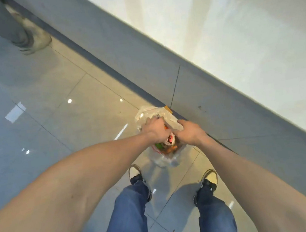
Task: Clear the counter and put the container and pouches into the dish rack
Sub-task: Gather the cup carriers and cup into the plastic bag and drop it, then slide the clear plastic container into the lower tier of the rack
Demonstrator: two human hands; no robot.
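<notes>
A clear plastic bag (165,157) stands on the tiled floor in front of my feet, against the grey base of a wall. Inside it I see orange, green and red-and-white packets (169,140), too blurred to name. My left hand (155,130) is closed on the bag's left rim. On the right rim my right hand (188,133) grips the plastic. Both hands hold the bag's mouth apart. No counter or dish rack is in view.
Glossy grey floor tiles (82,109) stretch to the left. A grey skirting (215,112) and pale wall (243,27) run diagonally on the right. Another person's leg and shoe (33,42) stand at the top left. My own shoes (136,175) are just behind the bag.
</notes>
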